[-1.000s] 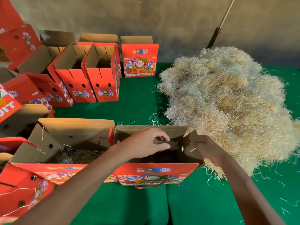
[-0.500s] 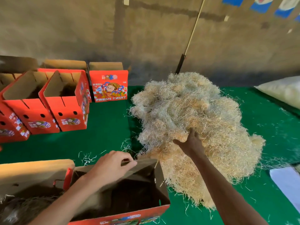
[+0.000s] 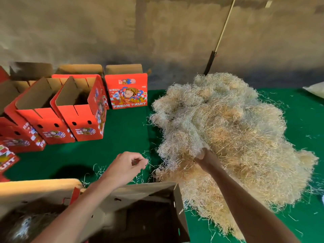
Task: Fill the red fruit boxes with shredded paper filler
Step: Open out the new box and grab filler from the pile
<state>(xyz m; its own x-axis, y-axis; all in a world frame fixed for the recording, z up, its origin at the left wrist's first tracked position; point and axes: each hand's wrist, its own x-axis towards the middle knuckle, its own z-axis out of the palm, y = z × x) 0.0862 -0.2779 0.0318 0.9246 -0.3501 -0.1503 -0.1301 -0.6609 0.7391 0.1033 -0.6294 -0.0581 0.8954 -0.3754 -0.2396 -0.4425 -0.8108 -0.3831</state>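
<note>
A big heap of pale shredded paper filler (image 3: pixel 231 137) lies on the green table at the right. My right hand (image 3: pixel 206 159) is pushed into the heap's near edge, fingers buried in the strands. My left hand (image 3: pixel 125 166) hovers over the green cloth just left of the heap, fingers loosely curled, holding nothing. Below both hands stands an open red fruit box (image 3: pixel 150 213) with a dark inside. To its left another open box (image 3: pixel 26 221) holds some filler.
Several open red fruit boxes (image 3: pixel 82 118) stand in rows at the back left, one showing "FRESH FRUIT" (image 3: pixel 127 92). A pole (image 3: pixel 219 39) leans on the wall behind the heap. A white sack (image 3: pixel 315 89) lies at the far right edge. Loose strands litter the green cloth (image 3: pixel 122 135).
My left hand let go of the near box's flap and lifted toward the heap. My right hand went from the box's right side up into the filler.
</note>
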